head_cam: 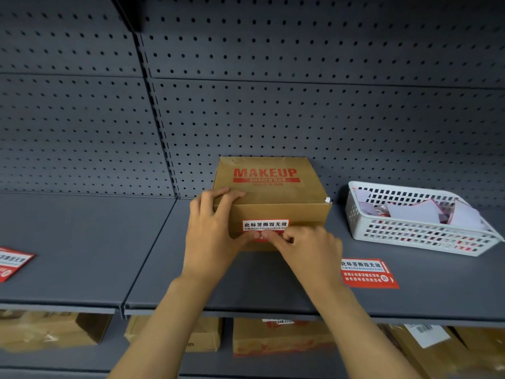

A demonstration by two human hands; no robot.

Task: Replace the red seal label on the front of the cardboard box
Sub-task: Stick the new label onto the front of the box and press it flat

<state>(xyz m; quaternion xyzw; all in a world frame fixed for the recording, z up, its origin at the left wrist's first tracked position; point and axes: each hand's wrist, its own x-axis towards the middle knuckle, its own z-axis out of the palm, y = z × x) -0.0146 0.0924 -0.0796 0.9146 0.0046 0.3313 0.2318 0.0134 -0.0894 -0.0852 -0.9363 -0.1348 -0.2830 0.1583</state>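
Cardboard box (269,198) sits on the shelf (82,255); its red seal label (265,225) is on the front. Left hand (216,222) grips the box corner, right hand (306,246) pinches the label's lower edge (peeling or pressing, unclear). A spare label (367,273) lies nearby.

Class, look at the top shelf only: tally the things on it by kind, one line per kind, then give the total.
Cardboard box: 1
White basket: 1
Red seal labels: 3 (on the box front, loose at right, loose at far left)
Total: 5
The papers inside the basket are too jumbled to count.
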